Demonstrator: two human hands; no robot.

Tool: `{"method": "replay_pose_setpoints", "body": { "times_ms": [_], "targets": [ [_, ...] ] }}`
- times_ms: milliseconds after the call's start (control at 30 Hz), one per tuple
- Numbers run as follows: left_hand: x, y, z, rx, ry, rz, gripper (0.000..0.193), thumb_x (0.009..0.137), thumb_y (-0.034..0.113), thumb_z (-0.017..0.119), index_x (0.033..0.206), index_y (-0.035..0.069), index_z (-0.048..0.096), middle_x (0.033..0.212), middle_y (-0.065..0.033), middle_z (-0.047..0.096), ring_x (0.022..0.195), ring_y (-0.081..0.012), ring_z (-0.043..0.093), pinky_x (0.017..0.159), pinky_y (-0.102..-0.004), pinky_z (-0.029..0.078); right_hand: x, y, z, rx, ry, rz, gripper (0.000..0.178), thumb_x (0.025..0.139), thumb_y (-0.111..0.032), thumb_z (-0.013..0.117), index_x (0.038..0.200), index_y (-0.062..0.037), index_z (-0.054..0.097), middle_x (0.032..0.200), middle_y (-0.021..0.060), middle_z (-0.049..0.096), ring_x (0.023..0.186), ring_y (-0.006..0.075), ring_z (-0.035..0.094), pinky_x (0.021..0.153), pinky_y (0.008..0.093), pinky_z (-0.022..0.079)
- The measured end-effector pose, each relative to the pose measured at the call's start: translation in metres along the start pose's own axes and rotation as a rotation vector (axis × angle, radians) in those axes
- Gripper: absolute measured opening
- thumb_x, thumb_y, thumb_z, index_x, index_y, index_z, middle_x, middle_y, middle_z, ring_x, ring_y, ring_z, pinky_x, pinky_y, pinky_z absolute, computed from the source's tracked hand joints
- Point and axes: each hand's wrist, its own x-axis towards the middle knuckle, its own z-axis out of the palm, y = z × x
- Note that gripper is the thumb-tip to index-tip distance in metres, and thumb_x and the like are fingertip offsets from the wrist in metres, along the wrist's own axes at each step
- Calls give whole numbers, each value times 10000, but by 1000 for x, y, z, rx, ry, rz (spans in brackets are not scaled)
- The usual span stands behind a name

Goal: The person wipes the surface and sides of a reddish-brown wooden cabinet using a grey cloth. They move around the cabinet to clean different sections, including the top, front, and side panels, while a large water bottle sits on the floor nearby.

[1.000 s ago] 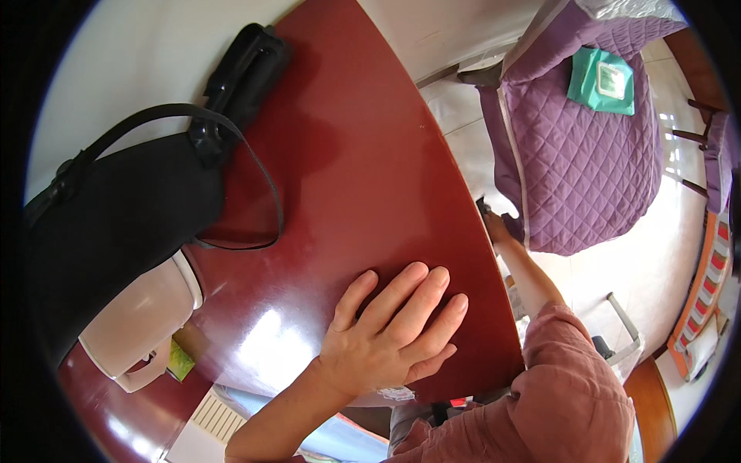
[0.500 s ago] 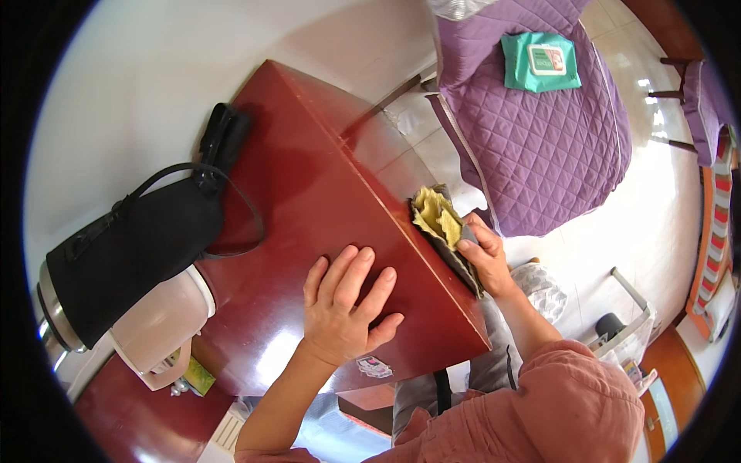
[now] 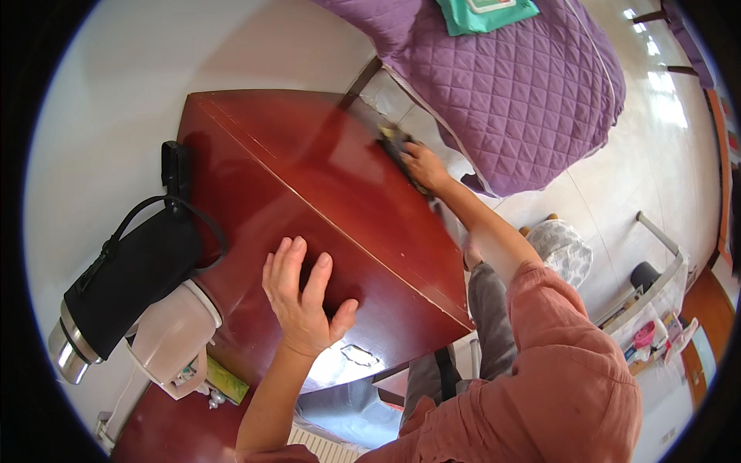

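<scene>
My left hand (image 3: 302, 305) rests with spread fingers on the top of a dark red, glossy cabinet (image 3: 255, 224). My right hand (image 3: 425, 167) is closed on a folded cloth (image 3: 396, 144), dark with some yellow showing. The cloth lies against the cabinet's side face, low down and toward the far end. It is a little smeared by motion, and part of it is hidden by the fingers.
A black-sleeved flask (image 3: 135, 282) and a beige plastic container (image 3: 174, 332) stand at the left. A purple quilted chair cover (image 3: 509, 100) with a green wipes pack (image 3: 486, 17) is beyond the cabinet. A patterned stool (image 3: 559, 251) and a white-framed cart (image 3: 656, 293) are at right.
My right hand has moved the cloth away from me, off the top edge and lower along the cabinet's side face. The view has shifted, showing more of that face. My left hand stays on top.
</scene>
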Motion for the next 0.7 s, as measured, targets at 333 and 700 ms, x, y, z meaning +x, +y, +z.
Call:
{"method": "replay_pose_setpoints", "body": {
  "times_ms": [333, 700],
  "targets": [
    [5, 7, 2, 1, 33, 16, 598, 963, 229, 633, 1504, 33, 469, 1607, -199, 378, 1483, -387, 358, 1211, -498, 283, -228, -155, -116, 552, -132, -818, 308, 874, -107, 757, 1172, -37, 725, 1262, 101, 670, 1226, 237, 604, 1032, 388, 459],
    [3, 5, -5, 11, -78, 60, 629, 1073, 386, 450, 1529, -40, 374, 1633, -235, 297, 1499, -393, 312, 1231, -481, 235, -115, 31, -28, 131, 178, -311, 287, 1037, -280, 588, 1187, -49, 673, 1201, 144, 641, 1134, 321, 618, 965, 397, 479]
  ]
}}
